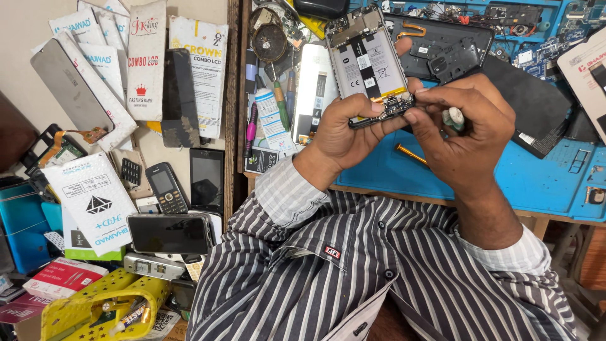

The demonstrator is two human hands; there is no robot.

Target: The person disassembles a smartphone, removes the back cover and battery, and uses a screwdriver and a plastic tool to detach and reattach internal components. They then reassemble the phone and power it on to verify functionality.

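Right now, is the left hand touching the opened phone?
Touching: the head view shows the left hand gripping the opened phone by its lower end.

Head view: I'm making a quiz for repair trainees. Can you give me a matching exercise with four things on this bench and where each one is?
Things:
1. opened phone
2. screwdriver
3. keypad phone
4. yellow basket

Places:
A. lower left corner
B. held in the left hand
C. lying on the left side table, beside a black phone
D. gripped by the right hand

Pairs: 1-B, 2-D, 3-C, 4-A
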